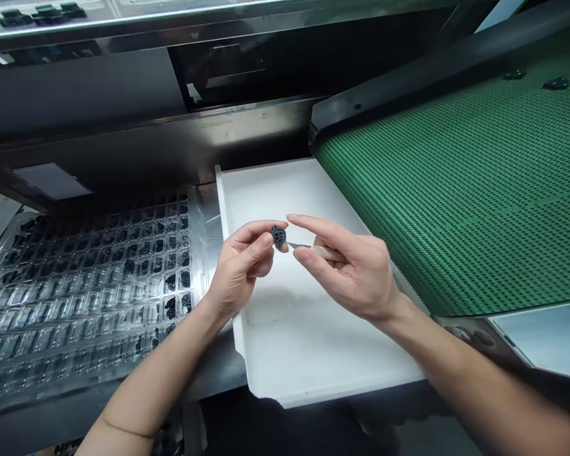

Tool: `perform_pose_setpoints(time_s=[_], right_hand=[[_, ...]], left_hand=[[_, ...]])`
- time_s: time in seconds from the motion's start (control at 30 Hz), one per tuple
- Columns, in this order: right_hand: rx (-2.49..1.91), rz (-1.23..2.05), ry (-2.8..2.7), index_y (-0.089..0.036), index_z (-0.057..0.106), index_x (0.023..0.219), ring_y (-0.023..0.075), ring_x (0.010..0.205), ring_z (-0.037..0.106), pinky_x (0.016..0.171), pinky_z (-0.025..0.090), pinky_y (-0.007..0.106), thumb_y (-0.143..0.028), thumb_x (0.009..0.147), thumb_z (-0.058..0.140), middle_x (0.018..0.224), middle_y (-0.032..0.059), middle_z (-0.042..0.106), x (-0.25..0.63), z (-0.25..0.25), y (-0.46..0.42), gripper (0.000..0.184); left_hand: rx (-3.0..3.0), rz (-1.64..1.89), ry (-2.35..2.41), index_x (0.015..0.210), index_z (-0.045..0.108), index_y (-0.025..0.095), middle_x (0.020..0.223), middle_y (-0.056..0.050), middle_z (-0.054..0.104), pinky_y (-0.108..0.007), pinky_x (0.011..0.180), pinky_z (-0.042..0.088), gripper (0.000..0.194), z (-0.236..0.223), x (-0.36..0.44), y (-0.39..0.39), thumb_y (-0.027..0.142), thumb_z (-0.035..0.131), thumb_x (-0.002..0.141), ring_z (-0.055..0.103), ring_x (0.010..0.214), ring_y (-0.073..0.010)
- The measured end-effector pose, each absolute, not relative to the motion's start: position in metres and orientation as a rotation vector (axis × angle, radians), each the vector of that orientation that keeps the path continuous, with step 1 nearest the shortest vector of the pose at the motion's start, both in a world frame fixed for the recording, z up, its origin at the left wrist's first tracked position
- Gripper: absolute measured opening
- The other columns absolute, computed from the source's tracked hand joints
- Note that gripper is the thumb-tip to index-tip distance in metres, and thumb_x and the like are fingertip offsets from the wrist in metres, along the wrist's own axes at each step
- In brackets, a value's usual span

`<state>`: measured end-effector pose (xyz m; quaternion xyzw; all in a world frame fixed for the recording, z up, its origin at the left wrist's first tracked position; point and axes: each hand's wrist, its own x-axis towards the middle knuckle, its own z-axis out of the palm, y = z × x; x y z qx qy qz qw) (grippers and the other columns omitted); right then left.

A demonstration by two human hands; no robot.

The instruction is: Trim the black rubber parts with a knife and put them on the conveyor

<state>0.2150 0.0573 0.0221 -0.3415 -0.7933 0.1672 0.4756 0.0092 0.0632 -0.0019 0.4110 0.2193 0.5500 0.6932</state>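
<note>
A: Above the white tray, what holds the black part?
B: Left hand fingers pinch it. Right hand grips a blade tool, tip at the part.

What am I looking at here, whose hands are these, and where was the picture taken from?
There is no robot here: a person works with two bare hands, and the one picture comes from a camera worn on their head, looking forward and down.

The left hand pinches a small dark round part in its fingers. The right hand holds a thin blade with a pale handle, its tip close beside the part.

Both hands are above a white tray. To the left lies a clear plastic tray of small pockets, some holding similar dark parts. To the right runs a green belt with two dark pieces far up it. Dark metal machinery stands behind.
</note>
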Motion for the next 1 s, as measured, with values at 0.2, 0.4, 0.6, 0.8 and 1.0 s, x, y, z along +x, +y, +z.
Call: perform_pose_setpoints(time_s=[0.2,0.4,0.6,0.8,1.0], right_hand=[[-0.873,0.352,-1.967,-0.013,0.072,0.147,0.0075,0.057,0.052,0.057,0.044,0.027,-0.025,0.111,0.071,0.091,0.0004,0.074,0.2159,0.0244,0.0548,0.038],[-0.890,0.233,-2.011,-0.012,0.072,0.147,0.0087,0.056,0.053,0.058,0.043,0.029,-0.024,0.112,0.071,0.092,0.0004,0.079,0.2149,0.0251,0.0550,0.036],[-0.902,0.162,-2.042,-0.011,0.071,0.148,0.0106,0.059,0.059,0.057,0.041,0.029,-0.025,0.114,0.067,0.085,-0.0001,0.077,0.2145,0.0243,0.0545,0.036],[-0.896,0.107,-2.047,-0.011,0.070,0.148,0.0121,0.061,0.061,0.056,0.041,0.029,-0.026,0.115,0.066,0.081,-0.0002,0.076,0.2133,0.0237,0.0546,0.036],[-0.908,0.115,-2.046,-0.016,0.069,0.150,0.0107,0.062,0.064,0.061,0.048,0.027,-0.028,0.115,0.067,0.100,0.0026,0.083,0.2151,0.0218,0.0542,0.037]], left_hand=[[0.951,1.262,0.530,0.119,0.087,0.028,0.087,-0.002,0.070,-0.022,0.050,0.016,0.021,-0.0024,0.0100,0.0642,0.038,0.082,0.101,0.026,0.049,-0.0001],[0.948,1.273,0.570,0.116,0.088,0.028,0.084,-0.001,0.067,-0.023,0.049,0.015,0.021,-0.0015,0.0104,0.0634,0.040,0.085,0.098,0.025,0.049,0.0003],[0.955,1.277,0.593,0.114,0.088,0.026,0.067,0.005,0.047,-0.023,0.049,0.016,0.023,-0.0025,0.0108,0.0633,0.041,0.086,0.096,0.023,0.049,-0.0017],[0.979,1.259,0.609,0.116,0.088,0.027,0.068,0.004,0.047,-0.023,0.050,0.015,0.023,-0.0013,0.0091,0.0633,0.041,0.085,0.098,0.022,0.050,-0.0024],[0.974,1.241,0.615,0.114,0.089,0.026,0.065,0.005,0.044,-0.024,0.050,0.015,0.024,-0.0013,0.0088,0.0629,0.041,0.086,0.097,0.021,0.050,-0.0032]])
